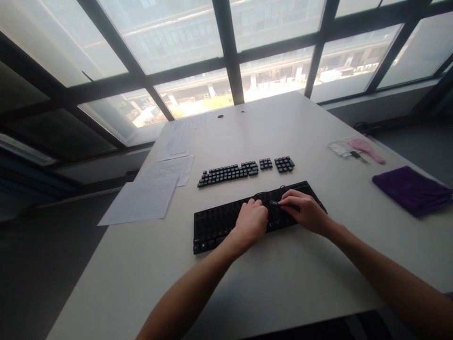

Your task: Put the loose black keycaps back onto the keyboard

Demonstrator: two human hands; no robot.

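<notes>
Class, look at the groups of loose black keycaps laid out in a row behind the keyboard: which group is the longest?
The leftmost group of keycaps: it stretches in long rows, while the two small square clusters to its right are short.

A keyboard (226,219) lies near the middle of a table (283,293), with the left hand (251,222) resting on its centre and the right hand (304,210) on its right half, fingertips meeting just above the keys. Behind the keyboard, rows of loose keycaps (244,171) sit in a line across the table. Sheets of paper (159,184) lie to the left, running back toward the window (198,94) behind the table. A brush (364,148) lies at the far right, and a folded cloth (412,190) lies nearer, at the right edge.
</notes>
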